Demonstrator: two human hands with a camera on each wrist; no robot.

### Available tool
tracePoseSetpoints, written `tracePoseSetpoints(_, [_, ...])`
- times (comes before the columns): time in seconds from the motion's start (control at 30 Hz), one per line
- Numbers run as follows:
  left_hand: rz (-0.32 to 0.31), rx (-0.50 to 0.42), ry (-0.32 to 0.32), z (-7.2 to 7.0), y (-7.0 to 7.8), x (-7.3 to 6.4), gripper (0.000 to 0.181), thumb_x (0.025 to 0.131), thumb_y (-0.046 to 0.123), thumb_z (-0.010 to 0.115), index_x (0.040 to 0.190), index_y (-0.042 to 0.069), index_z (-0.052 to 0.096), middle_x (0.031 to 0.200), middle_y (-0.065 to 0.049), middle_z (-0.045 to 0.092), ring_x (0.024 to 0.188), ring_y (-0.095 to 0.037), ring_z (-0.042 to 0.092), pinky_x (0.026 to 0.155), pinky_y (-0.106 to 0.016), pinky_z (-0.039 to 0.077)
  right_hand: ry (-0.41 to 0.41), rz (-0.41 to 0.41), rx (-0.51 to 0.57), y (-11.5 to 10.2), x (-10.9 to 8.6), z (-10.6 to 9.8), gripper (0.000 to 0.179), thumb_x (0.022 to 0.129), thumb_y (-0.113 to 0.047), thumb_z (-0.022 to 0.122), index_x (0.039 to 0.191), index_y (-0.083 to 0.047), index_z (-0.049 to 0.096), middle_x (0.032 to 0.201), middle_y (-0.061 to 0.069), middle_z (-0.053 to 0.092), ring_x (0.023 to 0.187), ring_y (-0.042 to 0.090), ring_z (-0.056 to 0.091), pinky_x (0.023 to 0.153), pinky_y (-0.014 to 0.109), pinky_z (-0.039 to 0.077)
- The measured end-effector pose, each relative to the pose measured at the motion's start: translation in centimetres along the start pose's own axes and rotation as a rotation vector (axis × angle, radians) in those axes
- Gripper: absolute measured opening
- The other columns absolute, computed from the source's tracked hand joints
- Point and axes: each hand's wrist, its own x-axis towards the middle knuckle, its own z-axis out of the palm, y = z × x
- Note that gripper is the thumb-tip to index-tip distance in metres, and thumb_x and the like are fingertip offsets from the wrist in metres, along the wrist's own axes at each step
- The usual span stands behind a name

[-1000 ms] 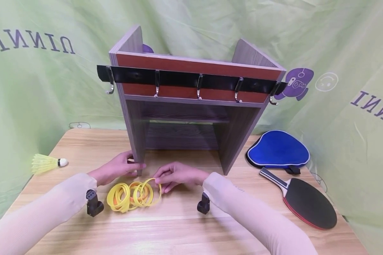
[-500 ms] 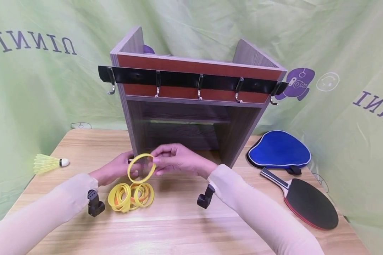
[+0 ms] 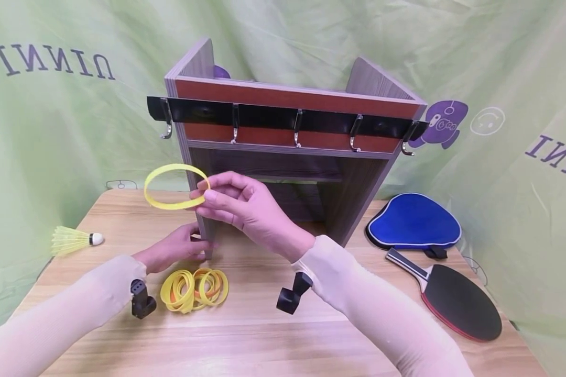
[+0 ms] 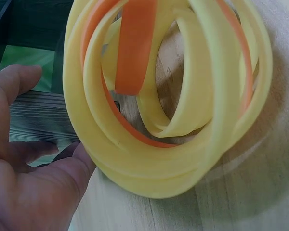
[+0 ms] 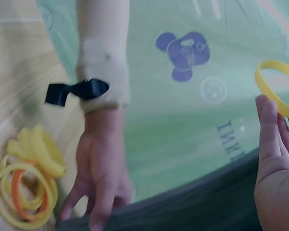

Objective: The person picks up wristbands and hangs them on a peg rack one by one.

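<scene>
My right hand (image 3: 252, 212) pinches one yellow silicone wristband (image 3: 170, 206) by its right side, raised in front of the wooden shelf's left panel. The band's ring hangs out to the left of the fingertips, in the air. Low on that side, my left hand (image 3: 173, 248) grips the front edge of the left panel of the shelf (image 3: 199, 204), near its foot. A pile of yellow and orange wristbands (image 3: 181, 291) lies on the table below my left hand; it fills much of the left wrist view, where the pile (image 4: 154, 178) partly covers the panel.
Across the shelf's top front runs a black rail (image 3: 269, 116) with several metal hooks. To the left lies a yellow shuttlecock (image 3: 75, 240). A blue paddle case (image 3: 412, 222) and a black table tennis paddle (image 3: 462, 303) lie at the right of the wooden table (image 3: 264, 345).
My right hand has lifted one yellow wristband off the pile, up and to the left towards the hook rail. The left hand stays on the shelf panel.
</scene>
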Motion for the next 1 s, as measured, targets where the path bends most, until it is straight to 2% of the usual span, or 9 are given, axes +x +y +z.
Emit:
tracePoseSetpoints(0.1, [0.001,0.008,-0.007,0.0,0.0,0.0,0.067,0.101,0.023,0.068,0.152,-0.008,0.038,0.138,-0.025,0.056,0.106,-0.024,0.067,0.095,-0.033,0.059,0.003,-0.043,0.02,-0.6,0.1,0.8,0.02,0.104,0.006,0.054,0.116,-0.005,0.065,0.113,0.005,0.073,0.103,0.014,0.074,0.099,0.033,0.061])
tracePoseSetpoints(0.3, [-0.002,0.014,-0.014,-0.1,0.1,0.1,0.074,0.101,0.027,0.069,0.157,-0.005,0.034,0.151,-0.028,0.049,0.117,-0.028,0.066,0.105,-0.043,0.058,0.027,-0.114,0.062,-1.5,0.4,2.3,0.022,0.104,0.006,0.054,0.11,-0.012,0.066,0.116,0.006,0.072,0.105,0.013,0.072,0.103,0.033,0.059])
tracePoseSetpoints(0.53, [-0.006,0.014,0.006,-0.1,0.1,0.1,0.069,0.1,0.026,0.07,0.153,-0.006,0.039,0.141,-0.024,0.055,0.106,-0.023,0.066,0.096,-0.031,0.057,0.085,-0.137,0.132,-1.7,1.1,3.4,0.02,0.103,0.008,0.056,0.105,-0.009,0.065,0.114,0.009,0.072,0.1,0.014,0.074,0.102,0.031,0.06])
tracePoseSetpoints(0.77, [0.007,0.007,0.009,-0.1,0.1,-0.1,0.066,0.1,0.022,0.069,0.151,-0.009,0.04,0.131,-0.02,0.058,0.099,-0.02,0.064,0.09,-0.027,0.057,0.119,-0.122,0.123,-1.1,1.8,3.5,0.02,0.102,0.009,0.056,0.102,-0.01,0.065,0.118,0.017,0.071,0.097,0.013,0.075,0.104,0.034,0.058])
tracePoseSetpoints(1.0, [0.008,0.015,0.008,-0.1,0.1,-0.2,0.068,0.101,0.023,0.068,0.154,-0.008,0.037,0.134,-0.021,0.057,0.101,-0.02,0.064,0.09,-0.027,0.057,0.114,-0.084,0.049,-0.3,2.1,2.8,0.015,0.102,0.006,0.058,0.108,-0.007,0.063,0.113,0.01,0.071,0.096,0.012,0.074,0.107,0.036,0.057])
